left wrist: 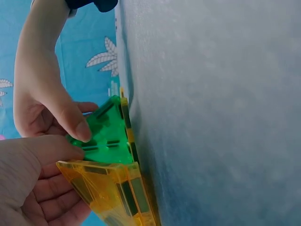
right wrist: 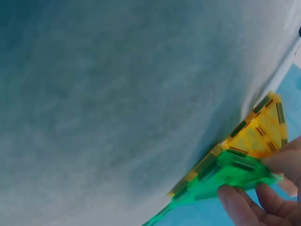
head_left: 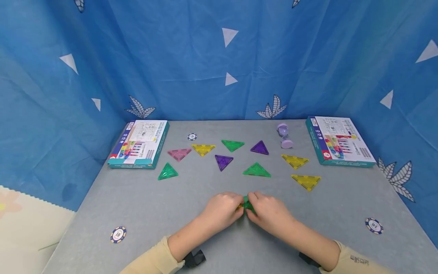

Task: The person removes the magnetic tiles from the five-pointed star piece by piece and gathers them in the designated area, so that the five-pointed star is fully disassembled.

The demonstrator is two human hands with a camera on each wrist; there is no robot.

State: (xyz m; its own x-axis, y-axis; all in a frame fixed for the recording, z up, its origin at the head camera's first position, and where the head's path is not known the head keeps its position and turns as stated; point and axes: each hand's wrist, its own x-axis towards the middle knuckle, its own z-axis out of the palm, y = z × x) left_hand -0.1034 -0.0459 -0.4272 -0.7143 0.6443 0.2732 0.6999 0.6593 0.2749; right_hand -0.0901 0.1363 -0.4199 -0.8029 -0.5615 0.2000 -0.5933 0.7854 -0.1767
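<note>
Both hands meet low over the middle of the table around several joined see-through magnetic triangle tiles. My left hand (head_left: 224, 207) holds the yellow tile (left wrist: 101, 188); its fingers go behind the tile in the left wrist view, and its thumb lies by the green one. My right hand (head_left: 270, 213) pinches the green tile (left wrist: 106, 134), thumb on its face. In the right wrist view the green tile (right wrist: 225, 176) leans against the yellow tile (right wrist: 258, 132), their lower edges at the table. From the head view, fingers hide most of the joined tiles.
Loose triangle tiles lie beyond the hands: green (head_left: 256, 170), purple (head_left: 224, 161), yellow (head_left: 307, 182) and pink (head_left: 179, 153) among them. Boxes stand at left (head_left: 138, 144) and right (head_left: 340, 141). A purple sandglass (head_left: 284, 135) and poker chips (head_left: 118, 234) are also on the table.
</note>
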